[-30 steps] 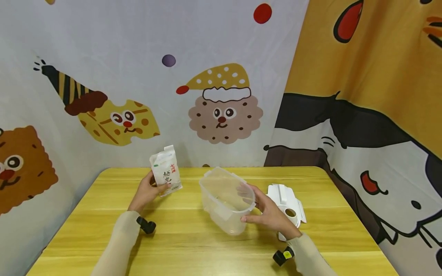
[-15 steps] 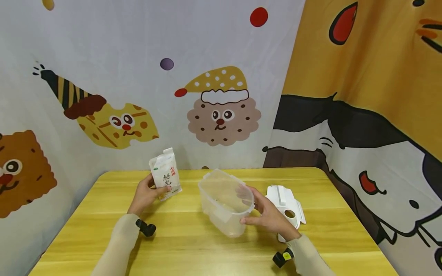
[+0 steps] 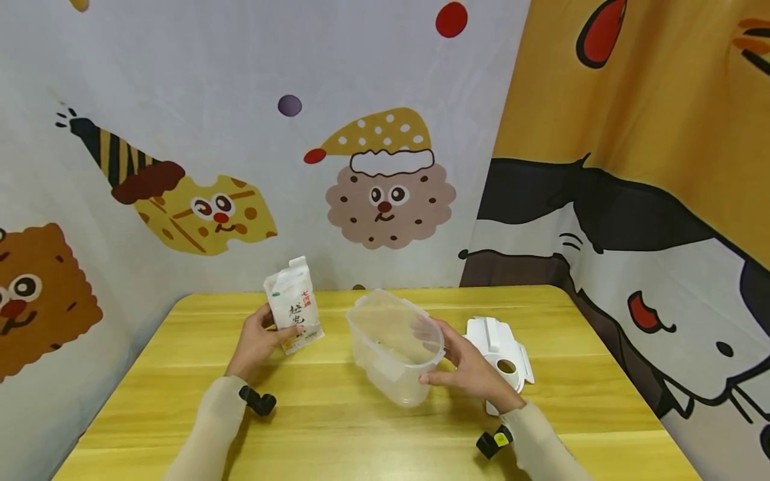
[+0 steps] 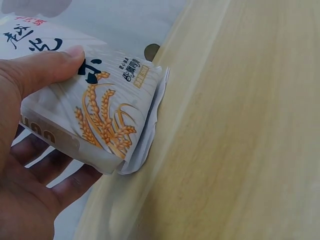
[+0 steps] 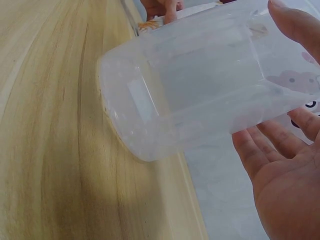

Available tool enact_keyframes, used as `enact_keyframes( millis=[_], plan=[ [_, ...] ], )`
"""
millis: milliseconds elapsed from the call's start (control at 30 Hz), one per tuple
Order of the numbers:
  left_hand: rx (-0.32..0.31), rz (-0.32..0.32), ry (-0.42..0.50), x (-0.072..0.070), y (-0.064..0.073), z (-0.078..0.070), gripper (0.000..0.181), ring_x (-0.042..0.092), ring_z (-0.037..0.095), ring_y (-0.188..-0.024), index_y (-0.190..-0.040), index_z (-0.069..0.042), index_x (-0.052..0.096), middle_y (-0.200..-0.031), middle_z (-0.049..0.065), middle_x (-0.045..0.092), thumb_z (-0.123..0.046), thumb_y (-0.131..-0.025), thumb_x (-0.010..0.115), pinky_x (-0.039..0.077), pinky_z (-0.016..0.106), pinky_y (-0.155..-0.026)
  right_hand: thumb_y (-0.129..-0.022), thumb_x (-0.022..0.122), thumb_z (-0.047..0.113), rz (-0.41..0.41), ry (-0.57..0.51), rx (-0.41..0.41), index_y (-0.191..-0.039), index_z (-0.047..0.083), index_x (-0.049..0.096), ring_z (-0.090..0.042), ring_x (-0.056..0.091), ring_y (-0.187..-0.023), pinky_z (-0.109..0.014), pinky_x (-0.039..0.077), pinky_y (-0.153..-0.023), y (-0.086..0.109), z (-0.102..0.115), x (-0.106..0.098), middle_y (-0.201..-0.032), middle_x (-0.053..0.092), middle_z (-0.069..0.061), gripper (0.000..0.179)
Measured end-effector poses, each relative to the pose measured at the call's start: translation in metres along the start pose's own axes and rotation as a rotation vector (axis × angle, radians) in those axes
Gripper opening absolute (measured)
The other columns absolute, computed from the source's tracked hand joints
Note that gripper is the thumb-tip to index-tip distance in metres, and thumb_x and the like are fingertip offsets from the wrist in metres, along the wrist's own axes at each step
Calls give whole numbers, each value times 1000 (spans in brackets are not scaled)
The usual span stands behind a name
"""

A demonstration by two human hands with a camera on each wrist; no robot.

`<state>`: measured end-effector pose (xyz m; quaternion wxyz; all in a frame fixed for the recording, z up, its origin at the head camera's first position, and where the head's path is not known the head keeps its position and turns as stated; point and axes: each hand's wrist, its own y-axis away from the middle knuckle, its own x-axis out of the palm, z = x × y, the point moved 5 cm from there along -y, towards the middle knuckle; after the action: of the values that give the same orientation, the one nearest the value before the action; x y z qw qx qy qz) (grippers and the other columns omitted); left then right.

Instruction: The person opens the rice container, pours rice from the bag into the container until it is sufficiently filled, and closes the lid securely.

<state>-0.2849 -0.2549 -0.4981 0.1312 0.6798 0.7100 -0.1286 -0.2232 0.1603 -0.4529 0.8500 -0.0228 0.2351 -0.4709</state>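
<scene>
A white food packet (image 3: 293,300), printed with dark characters and golden grain ears (image 4: 107,117), is in my left hand (image 3: 255,344). The thumb lies across its printed front and the other fingers are behind it, partly hidden. It stands nearly upright with a slight lean, its lower end close over the table. My right hand (image 3: 472,374) grips a clear plastic storage container (image 3: 385,351) by its right end, thumb on the near side and fingers on the far side. The container's wide mouth faces up, and no contents show through its walls. Its base (image 5: 135,107) is at the tabletop.
Beside my right hand lies a white plastic lid (image 3: 491,337) with a round hole, partly covered by the hand. The wood-grain table (image 3: 361,441) ends at a cartoon-printed curtain (image 3: 240,133). Black wrist cameras (image 3: 259,401) are strapped to both wrists.
My left hand has shifted slightly right and down with the packet. The right hand and the container have stayed almost still.
</scene>
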Motion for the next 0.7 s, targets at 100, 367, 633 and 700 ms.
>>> enact_keyframes(
  millis=[100,367,633,700],
  plan=[
    [9,-3,-11,0,4,-2,69,62,31,-117,-140,-11,57,-131,16,65,-33,-83,87,58,42,-98,-85,85,15,-3,-5,15,-161,23,31,-42,51,-138,-43,51,-112,0,-1,0,-157,46,-11,93],
    [42,-17,-19,-2,11,-11,68,61,26,-114,-138,-13,59,-130,13,66,-39,-83,87,57,36,-96,-85,86,16,-13,0,25,-161,25,32,-41,51,-139,-34,50,-113,-1,-1,-1,-156,47,-10,94],
    [64,-37,0,-4,22,-27,65,62,23,-107,-136,-15,61,-124,14,67,-39,-82,87,57,29,-89,-85,85,17,-9,11,23,-161,25,30,-35,50,-141,-27,49,-113,0,-1,0,-158,46,-8,95],
    [67,-36,6,-3,26,-33,65,63,22,-106,-136,-15,61,-124,14,67,-39,-82,88,58,28,-87,-85,85,17,-11,13,21,-161,24,30,-35,50,-141,-27,49,-112,1,-1,0,-158,46,-8,94]
  ],
)
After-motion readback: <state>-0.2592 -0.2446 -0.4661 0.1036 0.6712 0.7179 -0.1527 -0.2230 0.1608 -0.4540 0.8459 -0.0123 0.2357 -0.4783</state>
